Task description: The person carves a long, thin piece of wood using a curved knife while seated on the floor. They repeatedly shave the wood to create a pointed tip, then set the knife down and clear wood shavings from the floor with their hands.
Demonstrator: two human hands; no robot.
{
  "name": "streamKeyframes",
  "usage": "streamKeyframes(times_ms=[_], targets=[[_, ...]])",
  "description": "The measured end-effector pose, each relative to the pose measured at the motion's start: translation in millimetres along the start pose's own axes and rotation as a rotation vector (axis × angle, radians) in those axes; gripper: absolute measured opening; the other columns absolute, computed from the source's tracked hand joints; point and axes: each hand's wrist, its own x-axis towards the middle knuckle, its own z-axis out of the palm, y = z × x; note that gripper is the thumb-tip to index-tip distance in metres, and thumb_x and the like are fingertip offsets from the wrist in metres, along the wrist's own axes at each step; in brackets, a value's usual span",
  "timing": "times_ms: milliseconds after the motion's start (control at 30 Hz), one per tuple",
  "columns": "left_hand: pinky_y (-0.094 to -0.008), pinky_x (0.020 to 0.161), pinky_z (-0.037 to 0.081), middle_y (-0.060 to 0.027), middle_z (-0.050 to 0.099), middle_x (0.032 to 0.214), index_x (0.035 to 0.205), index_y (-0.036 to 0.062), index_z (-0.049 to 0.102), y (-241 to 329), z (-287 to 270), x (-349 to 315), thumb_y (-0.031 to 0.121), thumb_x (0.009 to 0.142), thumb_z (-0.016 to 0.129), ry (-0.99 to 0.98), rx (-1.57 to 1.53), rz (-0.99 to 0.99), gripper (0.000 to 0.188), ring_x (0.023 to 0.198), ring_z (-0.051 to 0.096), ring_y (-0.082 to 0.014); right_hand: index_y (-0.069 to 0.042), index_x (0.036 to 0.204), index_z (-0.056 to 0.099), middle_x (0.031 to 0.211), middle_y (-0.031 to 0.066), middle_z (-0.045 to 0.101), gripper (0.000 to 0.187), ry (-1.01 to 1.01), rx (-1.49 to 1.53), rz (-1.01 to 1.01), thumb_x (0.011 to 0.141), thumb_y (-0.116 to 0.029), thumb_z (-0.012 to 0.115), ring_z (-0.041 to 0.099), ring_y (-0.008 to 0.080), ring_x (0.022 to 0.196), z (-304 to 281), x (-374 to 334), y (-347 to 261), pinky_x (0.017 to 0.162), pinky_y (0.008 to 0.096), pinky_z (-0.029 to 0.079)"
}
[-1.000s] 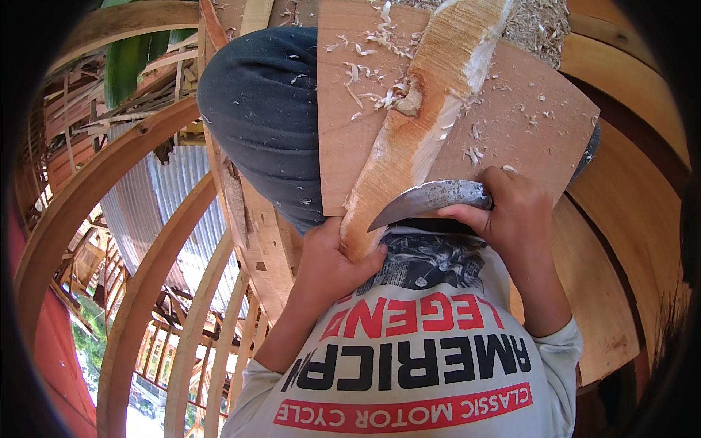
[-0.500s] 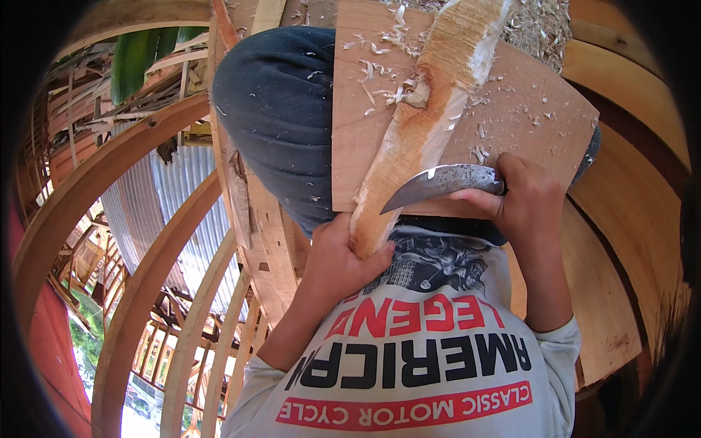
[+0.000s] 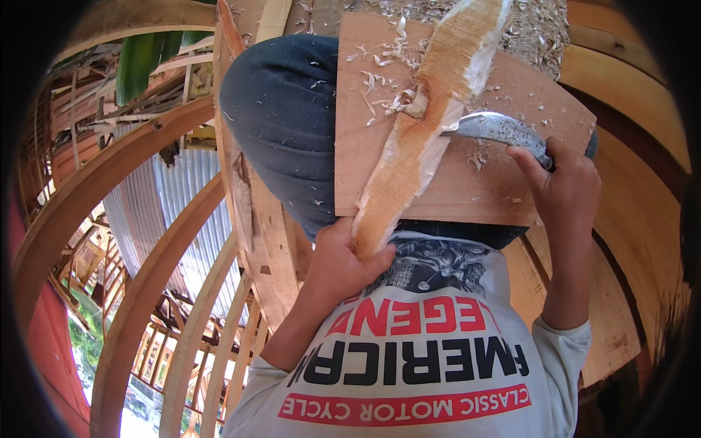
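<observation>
A long, rough-hewn piece of wood point(image 3: 409, 153) slants across my lap, its near end wrapped by my left hand point(image 3: 342, 255). A knot marks its middle, and its right side is freshly cut and pale. My right hand point(image 3: 562, 175) is closed on a knife with a broad curved blade point(image 3: 504, 130); the handle is mostly hidden in my fingers. The blade's tip meets the right edge of the wood, just below the knot. Under the wood lies a flat wooden board point(image 3: 482, 179) across my legs, strewn with curled wood shavings point(image 3: 400, 36).
Thick shavings point(image 3: 537, 36) cover the surface beyond the board. Curved wooden ribs point(image 3: 146, 285) rise on the left, with corrugated metal sheets point(image 3: 182, 212) behind them. Curved planks point(image 3: 635, 212) line the right side. My bent knee point(image 3: 281, 109) is left of the board.
My right hand has moved away from me and to the right with the knife. The blade has gone from the wood's near end up to beside the knot. My left hand keeps its grip.
</observation>
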Motion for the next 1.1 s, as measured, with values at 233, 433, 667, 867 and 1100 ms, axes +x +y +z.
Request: streamKeyframes(times_ms=[233, 433, 667, 867, 1100], targets=[[-0.0332, 0.069, 0.052, -0.0175, 0.067, 0.081, 0.097, -0.0071, 0.060, 0, 3, 2, 0.018, 0.068, 0.076, 0.045, -0.019, 0.104, 0.041, 0.076, 0.067, -0.0228, -0.004, 0.061, 0.060, 0.052, 0.0115, 0.056, 0.062, -0.196, 0.323, -0.140, 0.067, -0.066, 0.070, 0.059, 0.0278, 0.048, 3, -38, -34, 0.046, 0.0357, 0.046], [-0.0336, 0.070, 0.053, -0.0190, 0.068, 0.083, 0.098, -0.0078, 0.060, 11, 5, 1, 0.021, 0.069, 0.077, 0.093, -0.067, 0.119, 0.044, 0.077, 0.069, -0.0246, -0.002, 0.065, 0.057, 0.055, 0.0143, 0.055, 0.063, -0.102, 0.317, -0.170, 0.063, -0.063, 0.072, 0.059, 0.0335, 0.053, 16, -23, -31, 0.049, 0.0383, 0.044], [-0.0310, 0.070, 0.049, -0.0112, 0.064, 0.081, 0.097, -0.0051, 0.058, 1, 1, -3, 0.014, 0.069, 0.074, 0.032, 0.029, 0.072, 0.037, 0.076, 0.062, -0.0157, -0.004, 0.060, 0.059, 0.045, 0.0097, 0.050, 0.063, 0.107, 0.055, -0.123, 0.067, -0.066, 0.069, 0.055, 0.0287, 0.042, 13, 11, 0, 0.040, 0.0336, 0.042], [-0.0310, 0.070, 0.049, -0.0122, 0.064, 0.081, 0.096, -0.0053, 0.059, 4, 0, -6, 0.016, 0.069, 0.075, -0.009, -0.037, -0.002, 0.038, 0.075, 0.061, -0.0163, -0.005, 0.061, 0.060, 0.048, 0.0100, 0.053, 0.061, -0.032, 0.232, -0.115, 0.067, -0.064, 0.070, 0.058, 0.0281, 0.044, 0, -20, -17, 0.042, 0.0348, 0.044], [-0.0320, 0.070, 0.048, -0.0124, 0.064, 0.081, 0.095, -0.0046, 0.060, 18, -4, -10, 0.017, 0.069, 0.076, 0.018, -0.023, 0.002, 0.037, 0.075, 0.061, -0.0168, -0.004, 0.068, 0.058, 0.055, 0.0115, 0.055, 0.061, -0.003, 0.106, -0.124, 0.065, -0.064, 0.072, 0.058, 0.0298, 0.049, 0, 7, -14, 0.045, 0.0345, 0.044]])
